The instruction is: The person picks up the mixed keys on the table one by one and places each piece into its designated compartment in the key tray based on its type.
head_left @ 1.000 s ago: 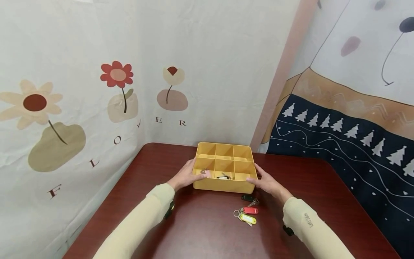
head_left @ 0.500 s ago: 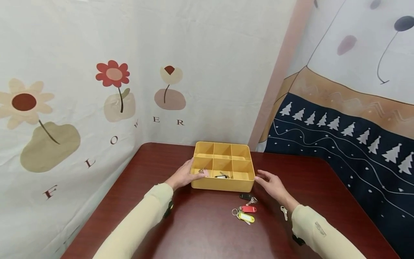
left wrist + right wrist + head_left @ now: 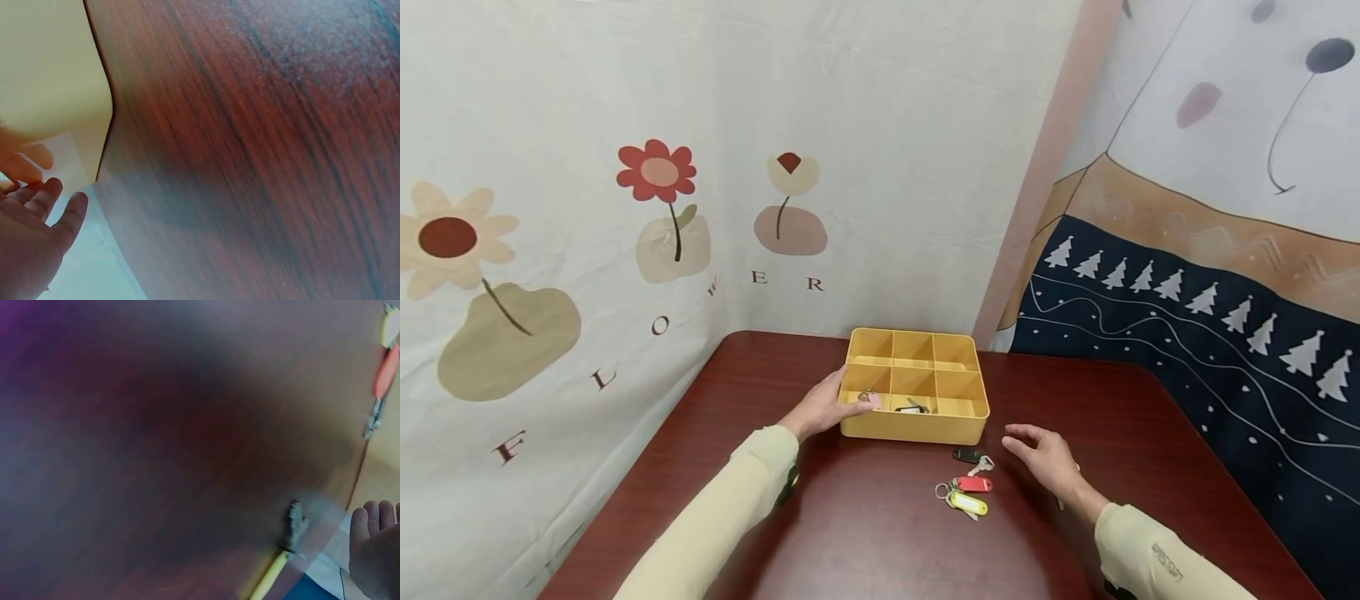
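Observation:
A yellow box (image 3: 917,427) with several compartments stands at the back of the table. My left hand (image 3: 822,410) holds its front left corner, thumb over the front rim and fingers along the left side. Inside, a pink-tagged key (image 3: 872,400) lies in the front left compartment and a key with a dark-edged tag (image 3: 913,407) in the front middle one. My right hand (image 3: 1047,457) hovers right of the box, fingers loosely bent and holding nothing. Near it lie a black-tagged key (image 3: 973,458), a red key tag (image 3: 974,484) and a yellow key tag (image 3: 968,503).
Another key (image 3: 295,525) with a yellow tag (image 3: 269,578) lies on the table, mostly hidden under my right wrist in the head view. The dark red wooden table (image 3: 880,533) meets a white flower-printed cloth (image 3: 880,208) behind the box.
My right hand has let go of the box's right side and drawn back to the right and toward me. The left hand stays at the box, which keeps its place.

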`<state>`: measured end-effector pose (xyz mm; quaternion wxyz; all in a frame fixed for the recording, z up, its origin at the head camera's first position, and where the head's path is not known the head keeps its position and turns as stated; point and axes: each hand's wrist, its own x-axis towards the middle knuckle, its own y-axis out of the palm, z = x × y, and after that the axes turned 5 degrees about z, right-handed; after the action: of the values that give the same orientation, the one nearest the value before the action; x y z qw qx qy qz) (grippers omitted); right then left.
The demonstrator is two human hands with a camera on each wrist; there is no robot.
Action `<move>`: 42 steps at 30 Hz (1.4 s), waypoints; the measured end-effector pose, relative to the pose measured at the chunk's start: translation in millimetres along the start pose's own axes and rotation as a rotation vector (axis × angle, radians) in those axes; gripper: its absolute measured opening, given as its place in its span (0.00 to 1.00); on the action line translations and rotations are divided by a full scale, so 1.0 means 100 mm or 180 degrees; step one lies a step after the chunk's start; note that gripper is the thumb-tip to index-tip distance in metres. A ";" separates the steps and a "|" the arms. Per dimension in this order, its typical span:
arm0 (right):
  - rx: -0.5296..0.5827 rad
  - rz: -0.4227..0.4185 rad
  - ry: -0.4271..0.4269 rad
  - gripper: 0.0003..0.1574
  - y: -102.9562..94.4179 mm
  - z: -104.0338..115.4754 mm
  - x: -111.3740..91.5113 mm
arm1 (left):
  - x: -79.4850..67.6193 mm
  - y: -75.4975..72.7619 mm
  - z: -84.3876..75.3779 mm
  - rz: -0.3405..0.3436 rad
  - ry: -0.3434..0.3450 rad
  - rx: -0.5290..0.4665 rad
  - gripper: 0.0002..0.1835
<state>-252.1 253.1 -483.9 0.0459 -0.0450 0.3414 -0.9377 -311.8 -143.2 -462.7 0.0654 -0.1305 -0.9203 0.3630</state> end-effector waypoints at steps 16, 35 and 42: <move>-0.0318 0.0000 -0.0230 0.16 0.25 -0.08 -0.11 | 0.01 0.00 0.01 -0.0051 0.0142 -0.0132 0.50; -0.0659 0.0063 -0.0483 0.11 0.36 -0.01 -0.05 | 0.02 0.01 0.03 -0.0024 0.0136 -0.0155 0.52; -0.0815 -0.0007 -0.0645 0.08 0.39 -0.02 -0.03 | 0.02 0.02 0.03 -0.0030 0.0091 -0.0197 0.49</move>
<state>-247.4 224.7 -510.3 0.0730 -0.1452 0.4518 -0.8772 -313.8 -142.9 -466.0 0.0762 -0.1334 -0.9306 0.3321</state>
